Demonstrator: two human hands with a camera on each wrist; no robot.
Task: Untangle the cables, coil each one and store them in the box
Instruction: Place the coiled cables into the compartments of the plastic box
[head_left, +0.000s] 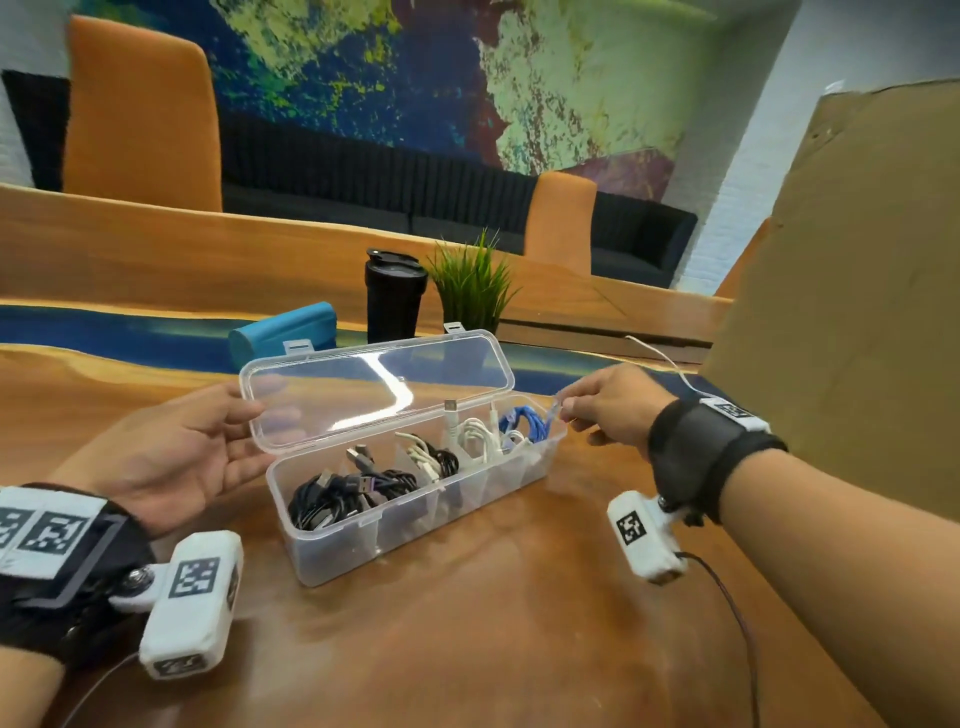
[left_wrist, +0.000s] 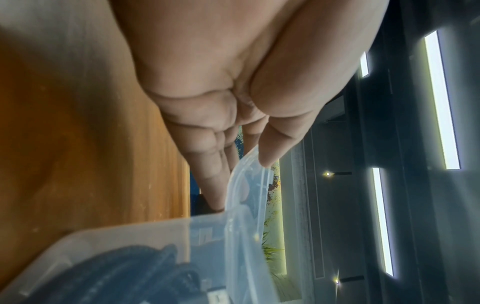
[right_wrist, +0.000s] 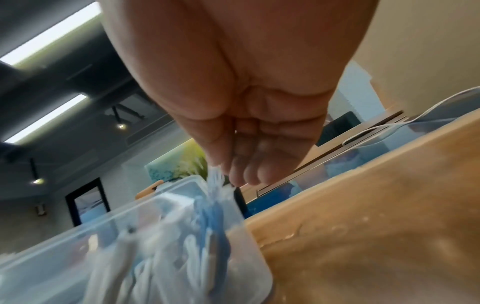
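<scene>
Right hand (head_left: 618, 405) pinches the plug of the blue cable (head_left: 524, 421) over the box (head_left: 415, 525). Left hand (head_left: 171, 457) pinches the lid (head_left: 374, 395) between thumb and fingers (head_left: 283, 415) that are dim through the plastic. Tumbler (head_left: 395, 296) and plant (head_left: 472, 286) stand beyond

Inside my clear box (head_left: 337, 556) I see black cables (head_left: 322, 501), white cables (head_left: 478, 431), a blue cable (head_left: 524, 421); behind it, a teal case (head_left: 291, 332), black tumbler (head_left: 392, 301).

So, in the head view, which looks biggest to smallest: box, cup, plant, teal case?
1. box
2. plant
3. cup and teal case look about alike; the lid covers part of the case, so I do not rank them.
</scene>
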